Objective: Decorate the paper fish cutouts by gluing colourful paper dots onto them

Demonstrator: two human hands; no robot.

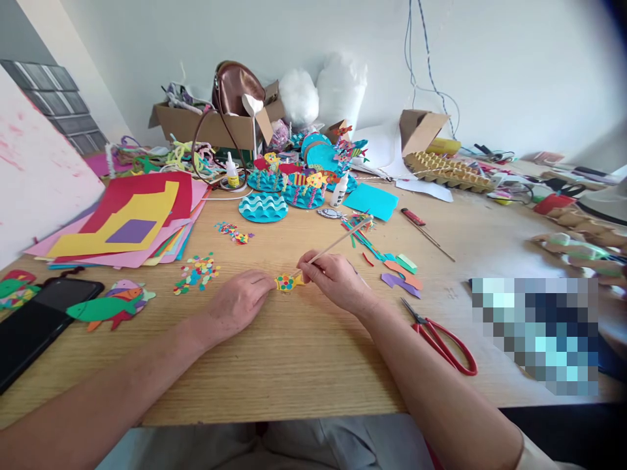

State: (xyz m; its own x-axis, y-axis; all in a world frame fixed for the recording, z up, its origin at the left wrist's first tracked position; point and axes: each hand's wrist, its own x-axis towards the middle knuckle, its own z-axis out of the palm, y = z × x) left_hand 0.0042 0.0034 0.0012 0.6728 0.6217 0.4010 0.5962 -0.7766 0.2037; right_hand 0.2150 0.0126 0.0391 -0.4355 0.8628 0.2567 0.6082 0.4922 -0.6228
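Note:
A small yellow paper fish [288, 282] with coloured dots lies on the wooden table [304, 352] between my hands. My left hand [239, 301] rests on the table with its fingers curled, fingertips pressing the fish's left end. My right hand [337, 279] pinches a thin wooden stick [337, 241], which slants up and to the right, its lower tip at the fish. Loose coloured paper dots [196, 273] lie scattered to the left of my hands.
Red-handled scissors [443, 341] lie to the right. Paper scraps [399, 271], stacked coloured sheets [132, 222], a black phone [34, 323], a green paper fish [105, 307], blue wave discs [263, 207], glue bottles [232, 171] and cardboard boxes [215, 124] crowd the table.

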